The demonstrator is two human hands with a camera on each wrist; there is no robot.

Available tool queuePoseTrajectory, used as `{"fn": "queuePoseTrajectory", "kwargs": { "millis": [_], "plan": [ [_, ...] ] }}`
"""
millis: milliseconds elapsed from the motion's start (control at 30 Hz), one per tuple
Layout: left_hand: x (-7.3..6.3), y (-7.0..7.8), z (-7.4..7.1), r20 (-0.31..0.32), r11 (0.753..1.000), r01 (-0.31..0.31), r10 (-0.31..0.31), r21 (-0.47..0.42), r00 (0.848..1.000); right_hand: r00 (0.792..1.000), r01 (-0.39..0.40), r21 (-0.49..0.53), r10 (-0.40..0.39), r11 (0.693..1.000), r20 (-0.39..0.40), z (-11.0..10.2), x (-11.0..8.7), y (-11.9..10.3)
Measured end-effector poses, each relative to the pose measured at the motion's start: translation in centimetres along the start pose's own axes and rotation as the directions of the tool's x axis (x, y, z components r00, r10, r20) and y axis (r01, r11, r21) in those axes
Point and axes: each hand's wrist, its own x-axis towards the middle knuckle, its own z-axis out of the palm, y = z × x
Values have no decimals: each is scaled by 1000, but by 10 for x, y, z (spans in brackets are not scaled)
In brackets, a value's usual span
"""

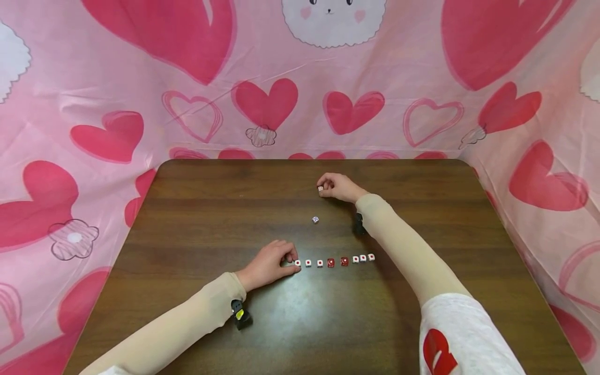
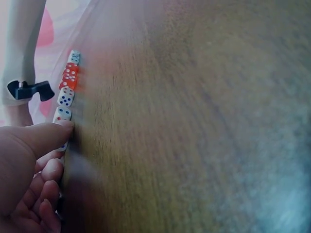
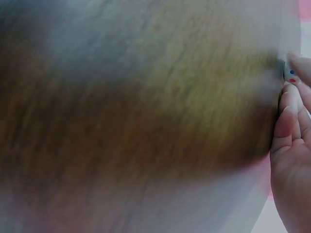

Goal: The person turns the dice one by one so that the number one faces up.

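A row of small dice runs across the middle of the table. My left hand [image 1: 269, 265] pinches the white die [image 1: 297, 263] at the row's left end between thumb and fingers; in the left wrist view the thumb partly hides it. Two red dice [image 1: 330, 262] sit mid-row, with white dice [image 1: 363, 258] to either side, and the upper faces of the white ones show a red dot. Farther back, my right hand [image 1: 341, 188] pinches another white die [image 1: 321, 189], which the right wrist view shows at the fingertips. Between the row and that hand lies a single white die [image 1: 315, 220].
The brown wooden table [image 1: 201, 219] has rounded far corners. Pink cloth [image 1: 309, 67] with hearts hangs behind it and along both sides. A small black device [image 1: 241, 315] is worn on the left wrist, and another [image 1: 359, 224] on the right.
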Motion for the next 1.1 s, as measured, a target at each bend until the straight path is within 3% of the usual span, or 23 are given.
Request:
{"fn": "queuePoseTrajectory", "kwargs": {
  "millis": [633, 1100],
  "plan": [
    [-1, 1, 1, 0, 1000, 19, -19, -20, 1000, 999, 37, -21, -37, 999, -11, 2, 1, 6],
    [-1, -2, 5, -39, 1000, -13, 13, -7, 999, 999, 48, -5, -48, 999, 9, -1, -1, 8]
  ]
}}
